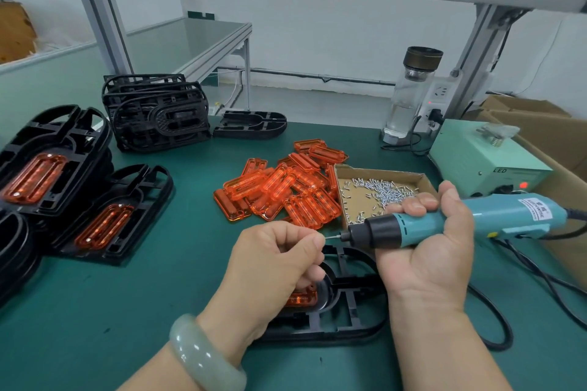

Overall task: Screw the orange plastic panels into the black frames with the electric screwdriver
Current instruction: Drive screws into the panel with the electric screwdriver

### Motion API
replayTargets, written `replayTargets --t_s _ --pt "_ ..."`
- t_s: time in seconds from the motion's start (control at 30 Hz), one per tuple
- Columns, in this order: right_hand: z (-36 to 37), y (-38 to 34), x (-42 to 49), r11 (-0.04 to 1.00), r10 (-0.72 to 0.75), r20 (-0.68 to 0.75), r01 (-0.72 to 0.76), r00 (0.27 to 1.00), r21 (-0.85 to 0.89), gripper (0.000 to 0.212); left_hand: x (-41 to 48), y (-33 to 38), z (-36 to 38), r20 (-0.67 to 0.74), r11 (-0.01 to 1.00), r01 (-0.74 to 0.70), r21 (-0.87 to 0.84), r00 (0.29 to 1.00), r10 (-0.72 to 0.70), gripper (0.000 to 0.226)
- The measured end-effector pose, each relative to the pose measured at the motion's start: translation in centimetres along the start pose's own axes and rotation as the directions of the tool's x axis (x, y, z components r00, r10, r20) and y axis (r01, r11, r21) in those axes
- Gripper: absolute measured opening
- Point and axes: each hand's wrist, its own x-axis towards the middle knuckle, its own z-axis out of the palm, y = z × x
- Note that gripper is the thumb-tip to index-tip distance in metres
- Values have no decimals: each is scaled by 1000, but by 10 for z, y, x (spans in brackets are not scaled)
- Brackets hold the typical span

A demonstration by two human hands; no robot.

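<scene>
My right hand (425, 247) grips the teal electric screwdriver (451, 225), held level with its bit pointing left. My left hand (279, 257) pinches a small screw (325, 235) at the bit's tip. Below both hands a black frame (349, 301) lies on the green mat with an orange panel (301, 298) seated in it, mostly hidden by my left hand. A heap of loose orange panels (286, 187) lies in the middle of the mat. A cardboard tray of screws (378, 190) sits just right of that heap.
Frames fitted with orange panels (60, 178) are stacked at the left, and bare black frames (155, 111) stand behind them. A green power box (482, 155), a glass bottle (409, 95) and cardboard boxes (552, 136) stand at the right. The screwdriver's black cable (495, 320) loops over the mat.
</scene>
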Motion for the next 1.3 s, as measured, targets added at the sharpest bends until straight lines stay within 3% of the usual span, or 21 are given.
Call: replayTargets --t_s 0.2,0.63,0.77,0.83,0.93,1.0,1.1,1.3 --pt "2 1 -1 1000 22 26 -22 999 -4 24 1 1 -4 31 1000 -15 26 999 15 23" --pt "2 1 -3 999 34 50 -33 998 -17 22 5 3 -15 148 1000 14 12 989 -15 12" --pt "1 -1 -2 1000 28 37 -27 999 -14 15 7 5 -20 162 994 -14 107 987 -4 9" --pt "0 -2 -1 999 19 25 -18 1000 -31 9 10 6 -28 110 969 -89 232 992 64 11" --pt "-1 -3 1 998 10 9 -9 1000 -67 8 14 9 -45 136 754 -234 614 972 192 12" --pt "-1 -3 1 995 6 7 -5 1000 -97 9 14 9 -52 249 568 -291 770 956 152 17" --pt "-1 -4 0 992 13 24 -10 1000 -126 10 11 6 -54 355 409 -351 842 932 69 8" --pt "-1 -6 2 976 11 37 -3 999 -217 13 9 1 -43 430 193 -431 882 902 46 24"
